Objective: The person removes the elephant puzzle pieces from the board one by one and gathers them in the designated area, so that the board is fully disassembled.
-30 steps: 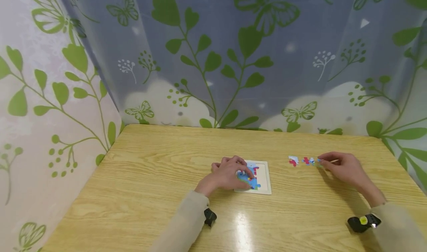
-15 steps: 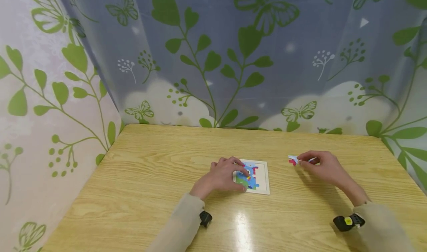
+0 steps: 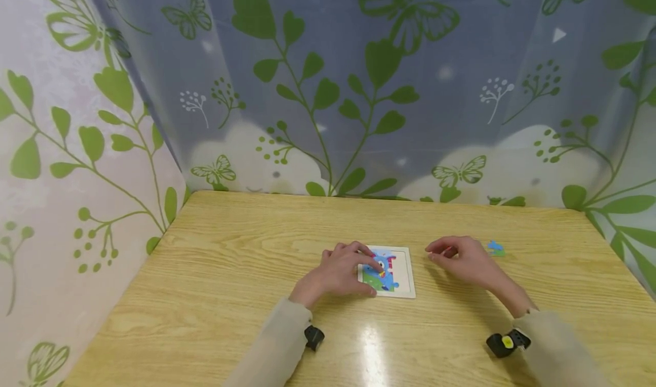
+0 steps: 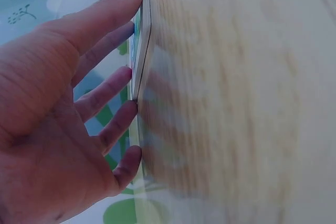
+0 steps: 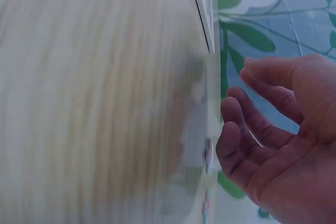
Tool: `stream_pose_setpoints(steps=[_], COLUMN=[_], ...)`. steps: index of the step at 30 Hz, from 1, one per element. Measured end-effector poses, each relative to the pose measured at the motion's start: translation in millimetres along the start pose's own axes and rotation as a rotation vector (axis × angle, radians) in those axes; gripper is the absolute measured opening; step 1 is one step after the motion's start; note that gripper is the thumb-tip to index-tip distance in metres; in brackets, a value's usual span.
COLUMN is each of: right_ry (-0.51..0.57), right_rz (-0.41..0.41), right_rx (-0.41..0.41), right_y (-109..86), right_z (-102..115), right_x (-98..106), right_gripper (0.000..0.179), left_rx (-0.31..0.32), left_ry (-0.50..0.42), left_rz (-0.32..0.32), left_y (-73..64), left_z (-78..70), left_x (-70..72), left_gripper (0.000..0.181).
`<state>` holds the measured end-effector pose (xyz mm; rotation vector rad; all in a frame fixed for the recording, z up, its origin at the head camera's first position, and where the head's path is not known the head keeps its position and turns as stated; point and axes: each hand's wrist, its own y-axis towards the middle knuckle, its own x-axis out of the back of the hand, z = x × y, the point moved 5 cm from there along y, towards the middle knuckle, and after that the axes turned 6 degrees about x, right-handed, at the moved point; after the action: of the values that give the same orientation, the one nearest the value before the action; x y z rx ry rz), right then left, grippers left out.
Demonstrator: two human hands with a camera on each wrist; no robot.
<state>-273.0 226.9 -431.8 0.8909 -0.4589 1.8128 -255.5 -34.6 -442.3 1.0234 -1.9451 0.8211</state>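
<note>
A small puzzle tray (image 3: 404, 273) with a white rim lies on the table, partly filled with pieces that form a blue cartoon animal on green. My left hand (image 3: 340, 270) rests on the tray's left side. Its fingers reach over the picture, and the thumb is at the near edge. To the right of the tray hovers my right hand (image 3: 463, 260), fingers loosely bent, with nothing visible between thumb and fingertips. A blue and green puzzle piece (image 3: 495, 248) lies beyond it. Loose pieces (image 5: 207, 153) show low beside this hand in the right wrist view.
The wooden table (image 3: 246, 256) extends around both hands. A patterned curtain (image 3: 328, 91) with leaves and butterflies hangs along its back edge, and a similar cloth (image 3: 66, 205) covers the left side. Each wrist wears a black strap device.
My right hand has moved left from the loose pieces toward the tray, uncovering the blue and green piece. The left hand shifted slightly left but stays on the tray.
</note>
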Motion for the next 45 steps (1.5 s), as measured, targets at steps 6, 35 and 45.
stream_pose_setpoints(steps=[6,35,45], right_ry=[0.014,-0.033,-0.038], right_rz=[0.027,0.089,0.089], right_rx=[0.003,0.081,0.041], right_y=[8.4,37.5,41.1], right_z=[8.1,29.0,29.0], right_x=[-14.5,-43.2,-48.3], right_gripper=[0.018,0.014,0.018], left_rx=[-0.005,0.018,0.039], left_ry=[-0.021,-0.097,-0.082], left_rz=[-0.003,0.021,0.02], left_y=[0.3,4.9,6.4], left_z=[3.2,7.8,7.8], left_x=[-1.7,-1.1,-1.1], left_gripper=[0.038,0.035,0.035])
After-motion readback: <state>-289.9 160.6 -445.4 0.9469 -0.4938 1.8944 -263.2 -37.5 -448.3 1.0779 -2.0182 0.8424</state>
